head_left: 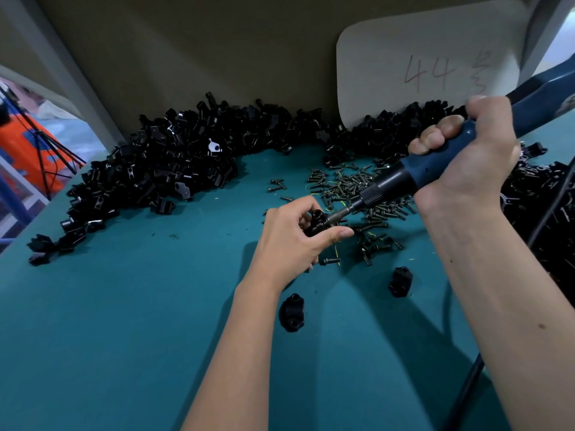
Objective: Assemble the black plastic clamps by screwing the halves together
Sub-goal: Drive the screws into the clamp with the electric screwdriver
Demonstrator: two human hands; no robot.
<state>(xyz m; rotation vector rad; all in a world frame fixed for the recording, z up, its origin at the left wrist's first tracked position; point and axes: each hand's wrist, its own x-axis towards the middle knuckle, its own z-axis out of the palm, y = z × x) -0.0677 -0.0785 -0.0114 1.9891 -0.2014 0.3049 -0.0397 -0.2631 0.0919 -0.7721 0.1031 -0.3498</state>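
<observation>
A black clamp is held at the centre of the frame by the left hand, whose fingers and thumb are curled round it just above the green table. A blue-handled power screwdriver is gripped in the fist of the right hand at the right of the frame, and its bit is set against the clamp's top. A scatter of dark screws is spread on the table just behind and to the right of the left hand. Two separate clamp pieces are seen lower down: one beside the left wrist, another between the two forearms. A large heap of black clamp parts is piled across the upper left and along the back wall. A white card marked "44" is leaned at the upper right.
</observation>
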